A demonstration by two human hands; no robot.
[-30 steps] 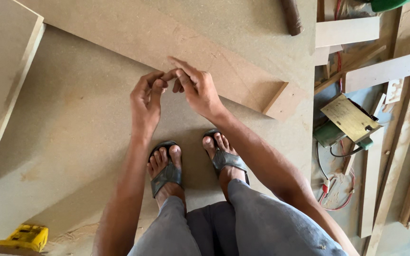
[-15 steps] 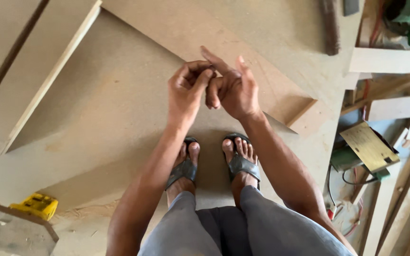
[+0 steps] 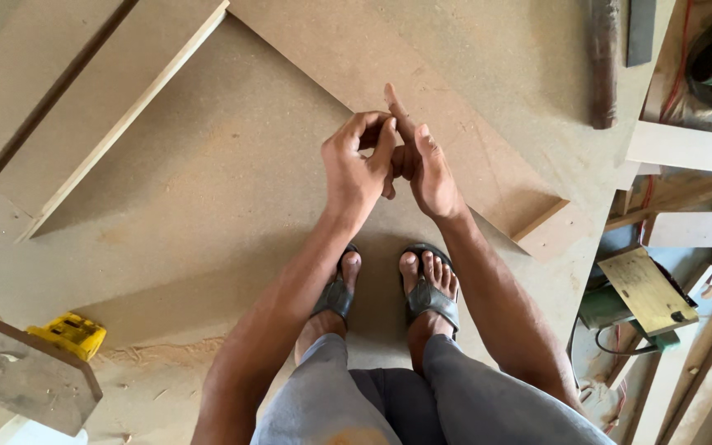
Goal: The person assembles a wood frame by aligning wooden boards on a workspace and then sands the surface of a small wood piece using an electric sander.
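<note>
Touching above a dusty brown board (image 3: 208, 206), left hand (image 3: 356, 169) meets right hand (image 3: 432, 169).

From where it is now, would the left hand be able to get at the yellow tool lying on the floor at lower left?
Probably yes: the left hand is pressed to the right hand, and only bare board separates it from the yellow tool, though a grey panel sits beside it.
</note>
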